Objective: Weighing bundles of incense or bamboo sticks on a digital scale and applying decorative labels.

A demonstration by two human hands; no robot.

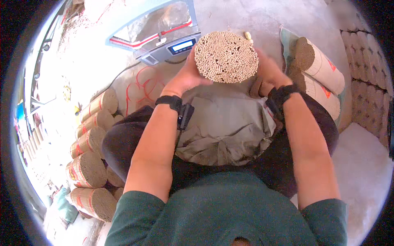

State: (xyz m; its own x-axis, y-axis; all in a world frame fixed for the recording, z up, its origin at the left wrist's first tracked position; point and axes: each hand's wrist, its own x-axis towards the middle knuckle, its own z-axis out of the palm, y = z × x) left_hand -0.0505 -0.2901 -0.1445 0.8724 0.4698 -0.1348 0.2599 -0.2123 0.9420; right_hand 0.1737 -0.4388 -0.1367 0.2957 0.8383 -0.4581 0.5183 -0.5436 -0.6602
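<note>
A thick round bundle of thin sticks [225, 57] is held up in front of me, its pale, dotted end facing me. My left hand [188, 76] wraps the bundle's left side, with the thumb along its lower edge. Around the right side closes my right hand [269, 71], slightly blurred and with its fingers partly hidden. At the bundle's upper right edge a small pale piece [248, 37] sticks out. Below my hands a creased grey-brown sheet [225, 131] lies between my legs. Dark bands are strapped on both wrists.
Just beyond my left hand stands a grey-blue machine with a lit display [182, 46]. Red loops [143, 88] lie on the floor near its cable. Several tied stick bundles [88, 168] are stacked at left; more bundles [326, 71] lie at right, beside brown stacked material [365, 65].
</note>
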